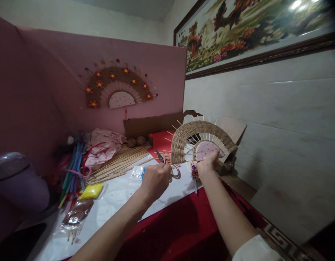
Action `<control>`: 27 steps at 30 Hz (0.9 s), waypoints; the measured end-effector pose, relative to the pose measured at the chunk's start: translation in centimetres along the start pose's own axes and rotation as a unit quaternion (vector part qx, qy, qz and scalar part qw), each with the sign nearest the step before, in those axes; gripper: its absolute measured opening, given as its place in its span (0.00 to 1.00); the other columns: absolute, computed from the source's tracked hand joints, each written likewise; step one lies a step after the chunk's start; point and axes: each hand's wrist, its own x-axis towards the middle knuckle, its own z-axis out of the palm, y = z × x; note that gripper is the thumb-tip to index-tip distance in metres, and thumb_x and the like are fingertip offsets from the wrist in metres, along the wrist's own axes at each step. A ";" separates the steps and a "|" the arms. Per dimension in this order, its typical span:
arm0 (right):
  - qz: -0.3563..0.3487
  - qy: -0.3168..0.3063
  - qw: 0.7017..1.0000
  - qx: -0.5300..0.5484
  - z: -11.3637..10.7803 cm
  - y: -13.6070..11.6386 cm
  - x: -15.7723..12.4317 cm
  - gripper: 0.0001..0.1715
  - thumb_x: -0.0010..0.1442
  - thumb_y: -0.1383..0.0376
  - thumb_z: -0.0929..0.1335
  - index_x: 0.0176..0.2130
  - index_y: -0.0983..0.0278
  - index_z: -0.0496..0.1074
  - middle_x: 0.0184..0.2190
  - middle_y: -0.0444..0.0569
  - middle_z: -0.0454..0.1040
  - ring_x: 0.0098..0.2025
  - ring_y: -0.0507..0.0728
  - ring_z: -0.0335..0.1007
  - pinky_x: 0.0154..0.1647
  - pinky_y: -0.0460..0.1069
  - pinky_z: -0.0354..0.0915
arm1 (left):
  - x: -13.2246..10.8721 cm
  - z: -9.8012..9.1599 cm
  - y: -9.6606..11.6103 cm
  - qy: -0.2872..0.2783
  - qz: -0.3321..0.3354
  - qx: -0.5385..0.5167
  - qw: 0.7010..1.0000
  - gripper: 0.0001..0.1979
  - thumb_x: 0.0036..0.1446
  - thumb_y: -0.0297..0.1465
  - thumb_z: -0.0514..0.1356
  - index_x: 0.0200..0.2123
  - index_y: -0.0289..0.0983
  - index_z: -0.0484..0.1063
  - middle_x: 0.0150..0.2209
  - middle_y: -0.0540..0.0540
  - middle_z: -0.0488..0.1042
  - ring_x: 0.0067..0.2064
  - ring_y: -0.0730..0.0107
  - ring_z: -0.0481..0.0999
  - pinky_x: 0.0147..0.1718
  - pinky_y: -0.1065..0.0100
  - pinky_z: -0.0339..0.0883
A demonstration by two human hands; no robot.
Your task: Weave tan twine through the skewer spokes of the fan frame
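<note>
My right hand (208, 164) is closed on the pink dotted base of a half-round woven fan (201, 136) with wooden sticks radiating from it, holding it upright over the table. My left hand (156, 180) is closed just left of the fan's lower edge, pinching the jute cord that trails into a loop (175, 170) on the white sheet. Scissors (160, 156) lie right behind that hand.
A finished flowered fan (117, 87) hangs on the pink board. A bundle of thin sticks (118, 163), pink paper (104, 145), coloured pipe cleaners (73, 165), a yellow lump (91, 191) and plastic bags lie at left. A tiled wall stands close at right.
</note>
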 end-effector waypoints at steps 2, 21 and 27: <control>-0.006 0.025 1.000 0.010 0.1 0.0 0.1 0.21 0.56 0.52 0.56 0.44 0.62 0.59 0.51 0.52 0.63 0.48 0.52 0.67 0.42 0.48 0.69 | -0.1 0.4 0.1 0.018 0.002 -0.008 1.000 0.13 0.58 0.29 0.49 0.25 0.36 0.69 0.23 0.46 0.73 0.24 0.69 0.70 0.22 0.67 0.47; 0.029 0.055 0.997 0.040 0.3 -0.7 -0.6 0.14 0.56 0.55 0.58 0.35 0.62 0.62 0.43 0.50 0.68 0.38 0.50 0.71 0.41 0.47 0.69 | 0.7 2.5 0.8 -0.016 -0.322 -0.696 0.642 0.13 0.44 0.37 0.62 0.26 0.31 0.71 0.12 0.54 0.63 0.13 0.83 0.53 0.13 0.76 0.42; 0.034 0.050 0.998 0.028 0.2 -0.6 -0.6 0.13 0.57 0.56 0.58 0.36 0.62 0.62 0.41 0.48 0.69 0.39 0.50 0.71 0.41 0.47 0.69 | 0.8 3.3 0.0 -0.004 -0.298 -0.654 0.695 0.16 0.44 0.41 0.62 0.24 0.31 0.70 0.13 0.54 0.62 0.15 0.82 0.55 0.14 0.76 0.45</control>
